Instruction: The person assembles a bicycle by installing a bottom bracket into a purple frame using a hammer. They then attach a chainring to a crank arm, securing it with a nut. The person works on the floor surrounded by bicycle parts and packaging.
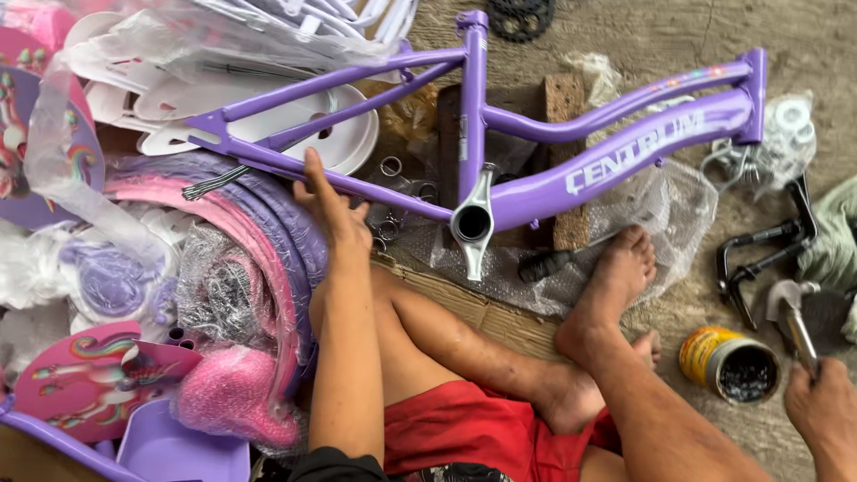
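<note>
I sit on the floor [643,27] with my legs folded, and the purple frame [536,174] lies across in front of me, its bottom bracket shell [473,223] facing up toward me. My left hand [332,207] rests open on the frame's lower stay, fingers spread along the tube, palm down, not wrapped around it. My right hand [823,406] is closed around the handle of a hammer [793,312], whose metal head sits up near a black crank [759,254] lying on the floor. Just left of that hand stands an open tin [730,361] with dark grease inside (yellow and orange on the outside). My right foot [616,277] presses on the bubble wrap [661,214] under the frame, near a black pedal [546,265]. To my left, pink and purple tyres [259,241] are stacked, partly wrapped in plastic, with a pink saddle [237,393] below them and white plastic parts [223,89] above. A few metal rings [393,167] lie under the frame beside my left hand.
</note>
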Available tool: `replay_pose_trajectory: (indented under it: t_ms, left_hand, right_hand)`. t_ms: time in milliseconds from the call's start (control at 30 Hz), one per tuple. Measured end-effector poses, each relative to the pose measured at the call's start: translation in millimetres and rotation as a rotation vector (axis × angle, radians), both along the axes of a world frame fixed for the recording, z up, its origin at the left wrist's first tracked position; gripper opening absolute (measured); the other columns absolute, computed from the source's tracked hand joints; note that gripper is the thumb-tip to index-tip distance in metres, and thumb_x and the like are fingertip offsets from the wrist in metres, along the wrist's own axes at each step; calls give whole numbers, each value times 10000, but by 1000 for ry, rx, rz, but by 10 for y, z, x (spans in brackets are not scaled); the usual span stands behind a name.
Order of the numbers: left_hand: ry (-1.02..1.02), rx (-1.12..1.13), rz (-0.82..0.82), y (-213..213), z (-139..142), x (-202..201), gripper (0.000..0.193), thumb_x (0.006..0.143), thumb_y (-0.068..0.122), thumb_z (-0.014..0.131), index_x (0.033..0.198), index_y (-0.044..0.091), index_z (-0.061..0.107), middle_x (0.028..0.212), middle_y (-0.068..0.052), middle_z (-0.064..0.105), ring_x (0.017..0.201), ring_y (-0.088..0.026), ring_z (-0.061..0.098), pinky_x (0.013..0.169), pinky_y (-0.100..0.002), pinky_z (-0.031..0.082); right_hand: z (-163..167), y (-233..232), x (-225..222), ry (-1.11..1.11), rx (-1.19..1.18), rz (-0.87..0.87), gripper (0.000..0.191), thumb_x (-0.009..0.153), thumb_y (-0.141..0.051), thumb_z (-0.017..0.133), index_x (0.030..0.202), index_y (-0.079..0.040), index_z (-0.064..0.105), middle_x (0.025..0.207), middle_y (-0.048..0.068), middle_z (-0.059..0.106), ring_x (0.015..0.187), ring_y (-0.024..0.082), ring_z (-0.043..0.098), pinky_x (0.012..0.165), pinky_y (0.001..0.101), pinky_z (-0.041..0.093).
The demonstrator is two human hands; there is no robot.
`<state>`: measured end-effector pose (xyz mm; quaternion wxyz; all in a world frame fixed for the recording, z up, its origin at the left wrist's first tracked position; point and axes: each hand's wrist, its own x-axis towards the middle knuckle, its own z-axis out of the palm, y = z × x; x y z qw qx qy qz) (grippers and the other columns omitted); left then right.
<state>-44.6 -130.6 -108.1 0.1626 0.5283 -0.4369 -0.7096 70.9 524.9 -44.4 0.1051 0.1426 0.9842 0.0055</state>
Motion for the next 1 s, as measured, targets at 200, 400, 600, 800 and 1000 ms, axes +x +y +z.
replay_pose_trajectory:
  t_ms: [200, 400, 600, 800, 1000]
  left_hand:
    - [189, 15, -97, 141, 90, 48, 1308, 710, 673, 719, 1589, 222, -138, 1644, -217, 33, 1511, -502, 156, 1045, -823, 283]
    - [227, -27, -50, 114, 159, 18, 1235, 767, 583, 692, 1604, 214, -138, 1644, -233, 29, 1522, -439, 168, 1023, -807, 326]
    - [204, -35, -30, 75, 145, 4, 1225, 778, 577, 686, 1602, 193, -135, 1648, -259, 88, 1518, -438, 217, 1009, -797, 341]
    - [259, -59, -68, -14, 86, -12, 1238, 799, 582, 684, 1603, 179, -167, 1641, -289, 69, 1537, -434, 173, 1027, -775, 329]
    - [386, -84, -17, 13, 52, -47, 1187, 809, 528, 692, 1600, 120, -93, 1615, -253, 133, 1484, -362, 267, 1112, -614, 420]
  right_hand:
    - [-88, 229, -255, 126, -151, -29, 412, 1219, -252, 539, 990, 85, 602, 675, 167, 599, 574, 292, 590, 536, 418, 467]
    - [184, -57, -591, 192, -539, 92, 372, 1202, -246, 519, 995, 56, 580, 645, 111, 549, 549, 178, 577, 610, 342, 540]
    - [782, -1133, -896, 96, -389, 379, 229, 1112, -181, 604, 1127, 46, 627, 822, 110, 675, 727, 149, 670, 624, 346, 537]
    - [864, -1985, -1018, -102, -558, 481, 270, 992, -198, 591, 1170, 1, 631, 767, 137, 681, 525, 184, 646, 479, 356, 481]
    - [676, -2406, -902, -230, -656, 535, 372, 961, -195, 609, 1303, -68, 540, 839, 196, 726, 682, 324, 730, 597, 454, 558]
